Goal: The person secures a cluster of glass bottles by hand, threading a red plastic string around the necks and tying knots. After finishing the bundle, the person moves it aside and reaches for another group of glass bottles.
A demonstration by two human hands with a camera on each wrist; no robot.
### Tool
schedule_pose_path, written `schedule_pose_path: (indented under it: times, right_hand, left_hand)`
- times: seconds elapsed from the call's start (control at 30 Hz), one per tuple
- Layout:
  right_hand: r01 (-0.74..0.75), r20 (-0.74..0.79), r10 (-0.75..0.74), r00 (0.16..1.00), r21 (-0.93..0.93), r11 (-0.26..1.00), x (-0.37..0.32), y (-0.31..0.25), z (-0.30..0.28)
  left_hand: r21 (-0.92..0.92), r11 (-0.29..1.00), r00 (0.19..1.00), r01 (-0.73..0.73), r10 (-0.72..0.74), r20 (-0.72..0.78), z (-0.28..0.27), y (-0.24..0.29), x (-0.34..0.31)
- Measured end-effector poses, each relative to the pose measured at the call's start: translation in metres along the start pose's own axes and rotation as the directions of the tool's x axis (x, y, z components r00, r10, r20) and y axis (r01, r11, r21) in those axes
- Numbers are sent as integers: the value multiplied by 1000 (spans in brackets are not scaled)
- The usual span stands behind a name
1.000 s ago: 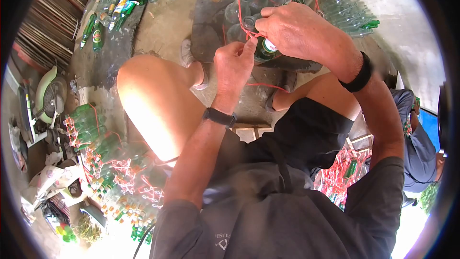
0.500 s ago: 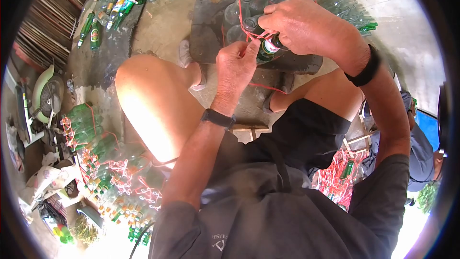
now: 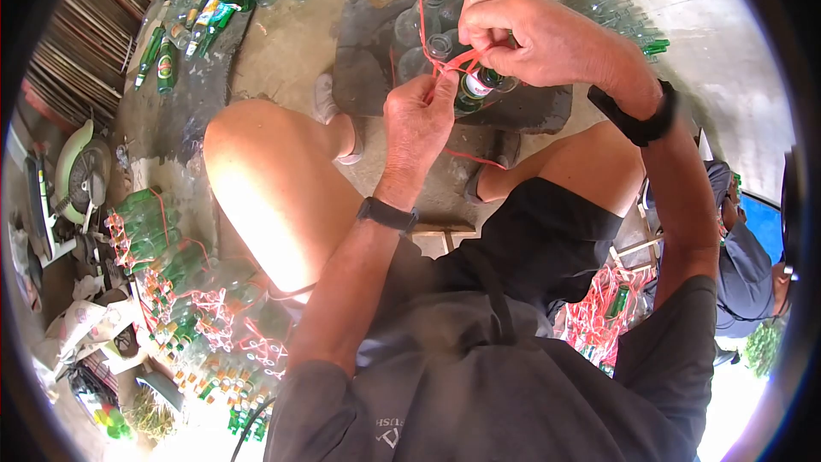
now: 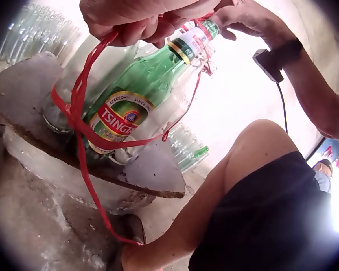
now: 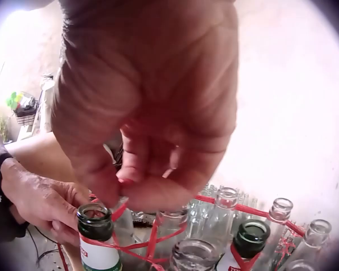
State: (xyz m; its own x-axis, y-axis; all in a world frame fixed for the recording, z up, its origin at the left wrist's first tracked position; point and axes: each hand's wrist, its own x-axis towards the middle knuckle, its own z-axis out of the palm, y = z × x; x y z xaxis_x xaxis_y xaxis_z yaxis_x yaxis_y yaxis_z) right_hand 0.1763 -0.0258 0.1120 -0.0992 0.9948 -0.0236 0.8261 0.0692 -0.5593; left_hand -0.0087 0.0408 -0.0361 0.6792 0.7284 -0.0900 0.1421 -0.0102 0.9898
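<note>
A bundle of bottles stands on a dark slab (image 3: 363, 51), with red plastic twine (image 4: 79, 107) wound round it. At its near side is a green beer bottle (image 4: 152, 76) with a red and gold label; clear glass bottles (image 3: 433, 10) stand behind it. My left hand (image 3: 419, 115) pinches the twine between thumb and fingers, beside the green bottle's neck. Just above that neck, my right hand (image 3: 534, 38) pinches another stretch of twine, its fingertips (image 5: 152, 192) close together. Twine runs between both hands, and a loose end hangs past the slab.
More clear bottles (image 3: 611, 21) lie stacked by the wall. Loose green bottles (image 3: 166, 68) lie on the left, and tied bundles (image 3: 154, 214) stand beside my knee. A heap of red twine (image 3: 590, 312) is at the right; another person (image 3: 744, 265) sits beyond it.
My right hand has drawn up and back from the bottle's neck, and a twine stretch now shows under its fingers. The left hand has stayed nearly in place, pinching.
</note>
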Motion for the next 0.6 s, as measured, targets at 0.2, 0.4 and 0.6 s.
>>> schedule_pose_path:
  times: [0.2,0.4,0.6]
  right_hand:
    - [-171,52,163,985,224,959,-5,1,-3]
    - [-146,-106,121,987,-272,951,-17,-1,-7]
    - [-166,-155,110,982,-418,893,-20,10,-13]
  left_hand:
    - [-27,999,999,41,-40,21,0,6,0]
    - [-40,999,999,22,-21,44,2,12,1]
    - [-92,995,1000,-23,23,-1,4,23,-4]
